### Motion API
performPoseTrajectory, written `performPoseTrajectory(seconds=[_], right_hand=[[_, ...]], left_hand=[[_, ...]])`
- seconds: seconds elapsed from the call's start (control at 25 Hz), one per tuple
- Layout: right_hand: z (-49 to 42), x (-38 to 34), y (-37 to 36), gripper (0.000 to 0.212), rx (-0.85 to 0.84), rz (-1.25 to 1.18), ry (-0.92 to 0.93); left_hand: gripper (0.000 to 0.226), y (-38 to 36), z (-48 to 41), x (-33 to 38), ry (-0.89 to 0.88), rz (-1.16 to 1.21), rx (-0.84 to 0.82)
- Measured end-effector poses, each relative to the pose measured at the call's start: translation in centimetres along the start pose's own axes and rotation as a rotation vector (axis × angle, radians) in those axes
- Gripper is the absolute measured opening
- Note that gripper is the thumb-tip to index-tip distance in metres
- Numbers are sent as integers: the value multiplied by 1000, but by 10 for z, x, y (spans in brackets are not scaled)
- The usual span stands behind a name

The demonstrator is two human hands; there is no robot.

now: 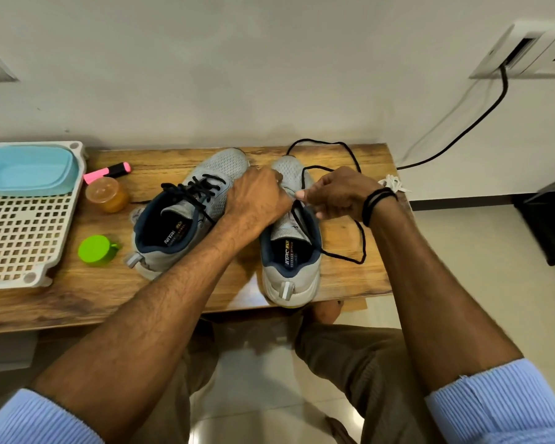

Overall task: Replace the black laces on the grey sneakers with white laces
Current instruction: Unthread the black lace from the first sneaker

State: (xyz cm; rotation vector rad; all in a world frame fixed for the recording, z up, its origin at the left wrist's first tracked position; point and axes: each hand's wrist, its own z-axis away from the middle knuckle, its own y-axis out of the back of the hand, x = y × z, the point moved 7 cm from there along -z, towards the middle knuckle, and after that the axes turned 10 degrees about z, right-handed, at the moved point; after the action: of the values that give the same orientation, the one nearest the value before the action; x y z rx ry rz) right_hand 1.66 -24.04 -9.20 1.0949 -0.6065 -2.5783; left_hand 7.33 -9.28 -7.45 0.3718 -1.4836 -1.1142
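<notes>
Two grey sneakers stand on a wooden table (pixel 109 283), heels toward me. The left sneaker (pixel 177 219) keeps its black lace (pixel 194 190) threaded and tied. The right sneaker (pixel 290 251) has its black lace (pixel 356 219) mostly pulled loose, looping over the table to its right and behind the toe. My left hand (pixel 257 197) grips the right sneaker's upper near the eyelets. My right hand (pixel 337 193) pinches the loose black lace above the tongue. White laces (pixel 393 182) lie bunched at the table's right edge, partly hidden behind my right wrist.
A white perforated tray (pixel 20 238) holding a light blue tub (pixel 29 169) sits at the table's left. Beside it lie a pink highlighter (pixel 108 173), an amber jar (pixel 106 193) and a green cap (pixel 95 248). A black cable (pixel 481 113) hangs from a wall socket.
</notes>
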Motion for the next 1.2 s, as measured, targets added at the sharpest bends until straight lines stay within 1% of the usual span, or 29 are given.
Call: performPoseTrajectory(seconds=[0.08, 0.12, 0.2, 0.28, 0.36, 0.44, 0.48, 0.56, 0.6, 0.64, 0.68, 0.72, 0.8, 0.84, 0.88, 0.92, 1.0, 1.12, 1.16, 1.2], right_hand=[[-9, -4, 0, 24, 95, -18, 66], [-10, -6, -1, 22, 114, -44, 104], [-13, -10, -3, 23, 146, -63, 157], [-21, -10, -1, 23, 236, -38, 173], [-26, -9, 12, 21, 432, -9, 172], [-18, -8, 30, 15, 691, -13, 142], [-9, -6, 43, 13, 828, -34, 125], [7, 6, 71, 17, 1074, -130, 77], [9, 14, 80, 20, 1124, -203, 51], [5, 20, 84, 24, 1100, -271, 54], [-4, 21, 82, 28, 995, -315, 79], [-15, 20, 72, 33, 815, -331, 94], [-26, 14, 31, 36, 351, -291, 35], [-23, 11, 14, 34, 186, -211, -1], [-23, 9, 5, 32, 110, -126, 0], [-24, 5, 2, 31, 107, -78, 34], [-28, -2, -1, 28, 167, -53, 117], [-38, 0, 1, 18, 271, -65, 102], [-37, 0, 7, 12, 344, -82, 98], [-36, 1, 18, 8, 455, -99, 94]], left_hand=[[48, -4, -1, -2, 10, -26, -65], [50, -6, -1, -3, 21, -47, -101], [51, -12, -1, -5, 28, -97, -158], [51, -16, -1, -5, 11, -107, -170], [52, -17, -1, -3, -10, -105, -143], [53, -18, -1, 1, -21, -111, -101], [53, -18, 0, 3, -28, -117, -85], [53, -18, 2, 5, -43, -122, -74], [53, -18, 1, 4, -47, -109, -71], [52, -17, 0, 3, -43, -92, -67], [51, -16, 0, 0, -34, -79, -63], [51, -15, -1, -2, -25, -69, -60], [49, -14, -1, -3, -10, -53, -54], [48, -14, -1, -3, -6, -47, -53], [48, -13, -1, -2, -4, -45, -50], [47, -13, -1, -1, -4, -48, -44], [48, -13, -1, 1, -13, -63, -37], [53, -13, 1, 5, -48, -98, -60], [53, -13, 1, 5, -50, -112, -68], [52, -13, 2, 5, -46, -111, -68]])
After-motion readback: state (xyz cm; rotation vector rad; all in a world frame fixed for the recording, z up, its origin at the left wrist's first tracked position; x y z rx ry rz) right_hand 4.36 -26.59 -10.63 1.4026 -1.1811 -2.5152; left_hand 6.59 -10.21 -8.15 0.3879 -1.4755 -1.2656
